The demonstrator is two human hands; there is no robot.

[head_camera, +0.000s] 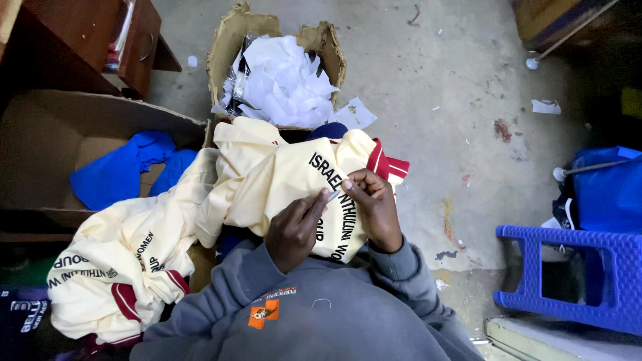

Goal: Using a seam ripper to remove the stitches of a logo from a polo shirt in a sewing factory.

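A cream-yellow shirt point(287, 180) with dark printed letters is held on the lap, directly under both hands. The left hand point(294, 230) is closed in a pinch: its thumb and forefinger are pressed together on a small pale strip point(332, 196) that lies on the printed cloth. The right hand point(374, 204) is also bent closed, with its fingertips set on the same strip and on the cloth just beside it, so the two hands are touching each other at the fingertips. Whether the strip is stuck to the cloth or loose cannot be told.

The red-striped collar point(386, 164) of the shirt is seen just beyond the right hand. To the left of the left hand, a pile of the same cream shirts point(120, 274) is spread, touching the held one. Further left of that pile, blue cloth point(127, 170) is lying inside a big open cardboard box point(40, 127). Beyond both hands, a smaller torn carton point(224, 50) filled with white paper scraps point(287, 80) is standing on the concrete floor point(435, 87). Well apart to the right of the right hand, a blue plastic stool point(575, 281) is seen. The grey sleeves point(401, 264) of the person are visible below the hands.
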